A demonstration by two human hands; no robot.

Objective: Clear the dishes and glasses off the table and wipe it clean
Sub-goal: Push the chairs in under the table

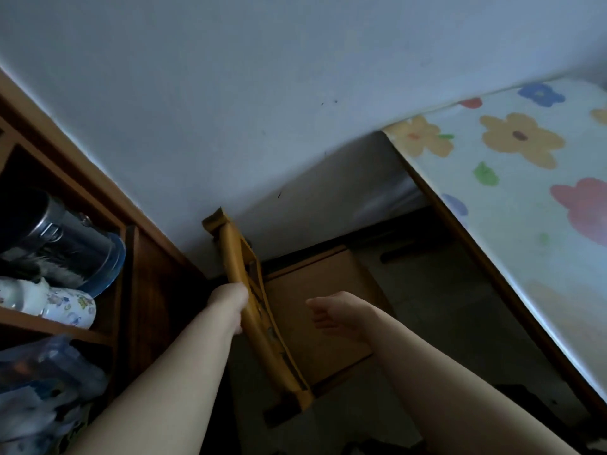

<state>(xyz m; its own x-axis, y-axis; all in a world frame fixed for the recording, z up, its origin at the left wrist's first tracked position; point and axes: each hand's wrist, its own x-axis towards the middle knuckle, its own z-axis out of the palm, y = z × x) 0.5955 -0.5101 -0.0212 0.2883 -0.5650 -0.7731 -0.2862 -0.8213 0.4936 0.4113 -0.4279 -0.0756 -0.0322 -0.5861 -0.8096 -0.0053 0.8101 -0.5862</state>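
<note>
Between the shelf [147, 274] and the table [512, 208], the left hand [234, 302] grips the wooden chair back [249, 257], whose long rail runs away toward the wall [262, 93]. The right hand [335, 318] hangs loose-fingered, holding nothing, above the seat [315, 290]. It is the hand nearer the flower-cloth table, which lies to its right; no dishes show.

A home: flower-print table [512, 198], wooden chair [259, 311], shelf [154, 267] of flasks.

The left arm [184, 356] and left hand [230, 298], like the right arm [443, 372] and right hand [331, 315], are bare and slender right to the view's lower edge.
</note>
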